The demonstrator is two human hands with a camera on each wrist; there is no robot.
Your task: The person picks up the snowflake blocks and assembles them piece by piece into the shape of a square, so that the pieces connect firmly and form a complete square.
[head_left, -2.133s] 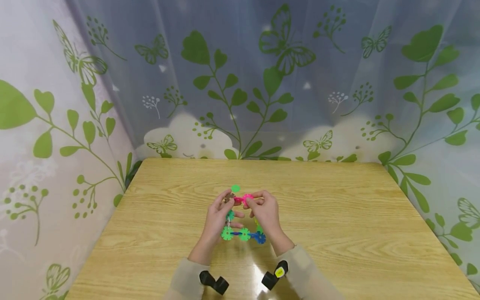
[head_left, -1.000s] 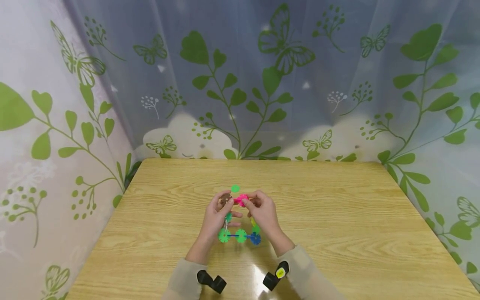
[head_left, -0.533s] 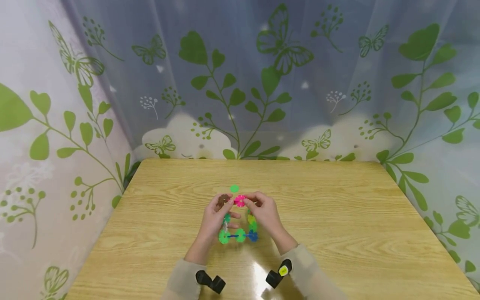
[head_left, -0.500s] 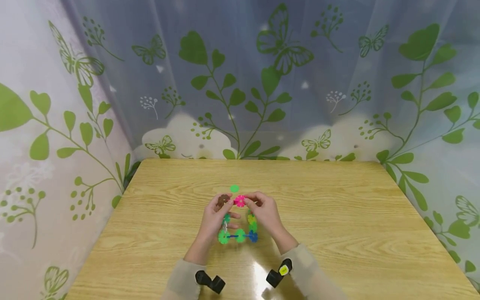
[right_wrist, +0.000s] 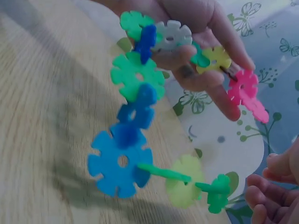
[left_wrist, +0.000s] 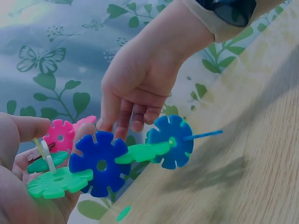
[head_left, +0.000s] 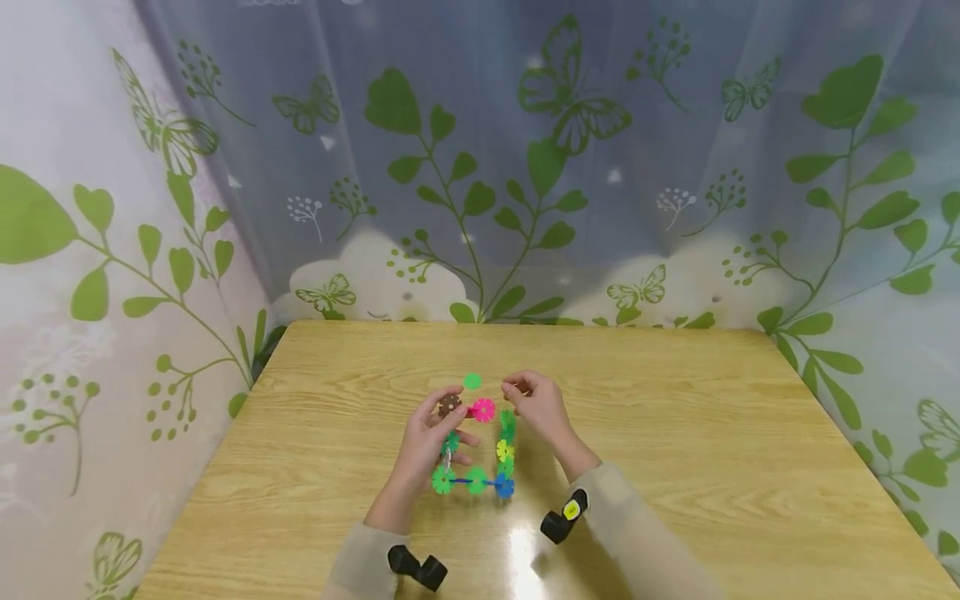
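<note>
A leaf-and-butterfly curtain (head_left: 525, 167) hangs behind and to the sides of a wooden table (head_left: 712, 467), which fills the lower half of the head view. Above the table's middle the person holds a chain of plastic snowflake discs (head_left: 476, 454) — green, blue, yellow, pink and brown pieces slotted edge to edge into an open loop. The left hand (head_left: 427, 442) grips the loop's left side, fingers curled round the discs; the right wrist view shows its palm cupping a white disc (right_wrist: 172, 33) and a yellow disc, with a pink disc (head_left: 483, 409) sticking out past the fingertips. The right hand (head_left: 536, 404) hovers just beside the loop's far right corner, fingers loosely bent and holding nothing, apart from the left hand. In the left wrist view its fingertips hang just behind two dark blue discs (left_wrist: 100, 161). A single small green disc (head_left: 472, 381) lies flat on the table just beyond both hands — separate from the chain.
</note>
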